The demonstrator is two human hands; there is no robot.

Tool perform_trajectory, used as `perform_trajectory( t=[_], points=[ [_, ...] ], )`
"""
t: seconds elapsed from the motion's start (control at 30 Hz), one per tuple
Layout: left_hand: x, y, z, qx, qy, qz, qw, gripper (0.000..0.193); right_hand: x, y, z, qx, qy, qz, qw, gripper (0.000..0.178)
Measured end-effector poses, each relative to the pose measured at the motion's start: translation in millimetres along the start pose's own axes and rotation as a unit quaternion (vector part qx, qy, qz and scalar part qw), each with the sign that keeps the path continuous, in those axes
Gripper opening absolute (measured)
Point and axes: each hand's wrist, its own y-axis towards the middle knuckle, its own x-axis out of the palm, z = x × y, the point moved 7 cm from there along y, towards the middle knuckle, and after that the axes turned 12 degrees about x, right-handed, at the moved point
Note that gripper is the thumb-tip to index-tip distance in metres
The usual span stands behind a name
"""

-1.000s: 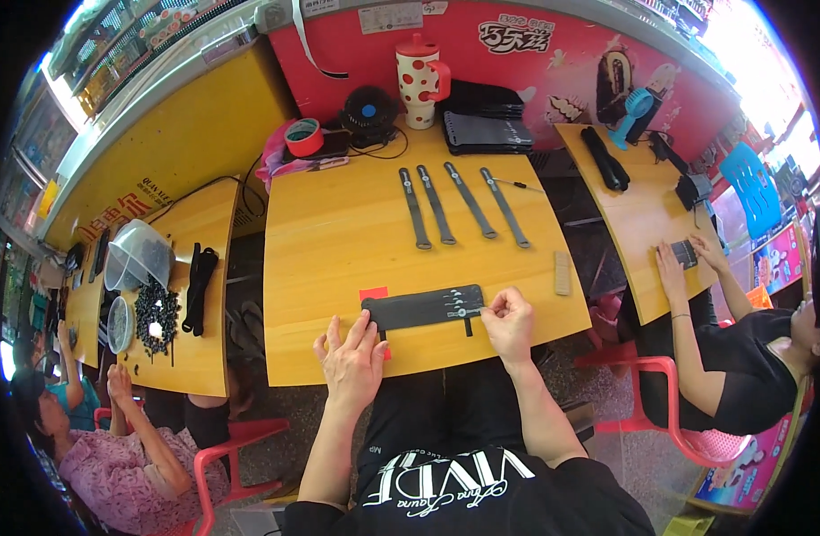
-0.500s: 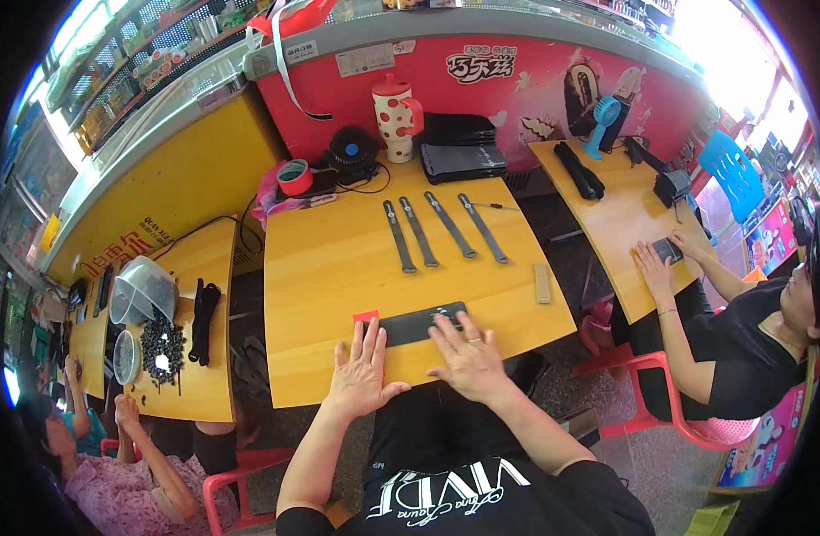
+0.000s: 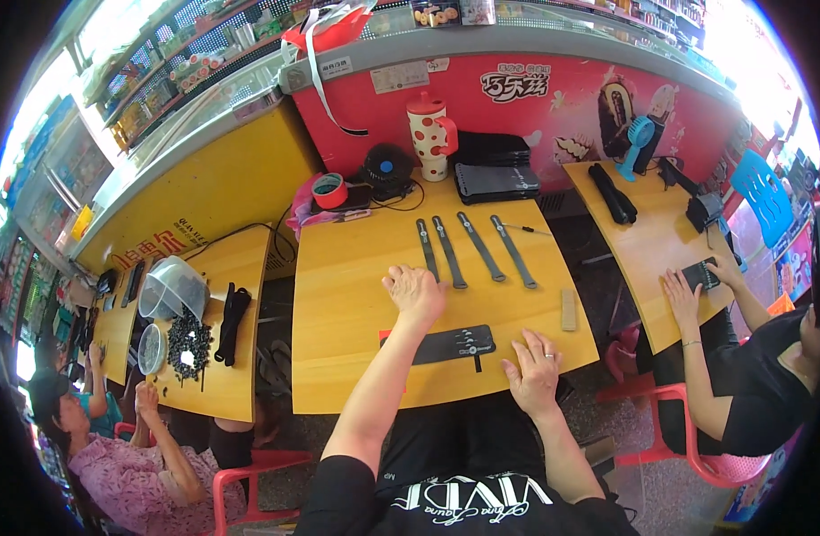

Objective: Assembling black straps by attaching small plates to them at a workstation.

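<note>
A flat black strip with white marks lies crosswise near the table's front edge. A short dark tab sticks out from its near edge, and my left forearm crosses its left end. Bits of red show beside that end. My left hand reaches past the strip, back up with bent, parted fingers, covering the lower end of the leftmost dark strap. More dark straps lie side by side to its right. Right of the strip, my right hand rests on the table edge, fingers loosely spread, holding nothing.
A tan block lies at the table's right. At the back stand red tape, a black fan, a dotted tumbler and stacked black pieces. Co-workers sit at both side tables; the left one holds small black parts.
My left hand has left the strip and moved forward to the leftmost strap. My right hand has slid off the strip to its right. The view has shifted slightly.
</note>
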Motion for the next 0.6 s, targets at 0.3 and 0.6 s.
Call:
perform_trajectory(
  t=[0.3,0.6],
  points=[
    [24.4,-8.7,-155.4,-0.193,0.024,0.179,0.964,0.033,-7.6,0.7,-5.1,-0.003,0.080,0.019,0.997,0.033],
    [-74.6,-163.1,-4.2,0.174,-0.566,0.035,0.805,0.010,31.0,-44.4,-82.0,0.240,0.701,-0.393,0.545,0.031]
  ],
)
